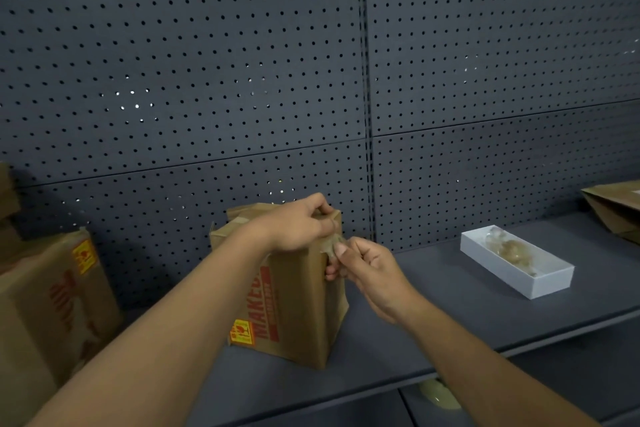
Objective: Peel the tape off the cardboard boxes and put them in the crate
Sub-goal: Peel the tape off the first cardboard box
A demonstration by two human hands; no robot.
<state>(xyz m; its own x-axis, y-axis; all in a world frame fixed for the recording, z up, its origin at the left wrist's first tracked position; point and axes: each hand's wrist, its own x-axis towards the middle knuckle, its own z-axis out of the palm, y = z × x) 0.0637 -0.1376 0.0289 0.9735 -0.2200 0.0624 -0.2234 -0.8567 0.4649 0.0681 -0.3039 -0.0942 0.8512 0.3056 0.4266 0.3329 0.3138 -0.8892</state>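
Observation:
A brown cardboard box (298, 308) with red print and a yellow sticker stands upright on the dark grey shelf (433, 315). My left hand (299, 225) grips its top right corner. My right hand (363, 270) is just right of that corner and pinches a crumpled piece of clear brownish tape (330, 244) that still clings to the box edge. A shallow white crate (540, 282) lies on the shelf to the right, with crumpled tape pieces (512, 248) inside it.
A larger printed cardboard box (45, 308) stands at the left edge. A flattened brown box (613, 210) lies at the far right. A grey pegboard wall (242, 80) backs the shelf. A pale round object (440, 395) shows under the shelf's front edge.

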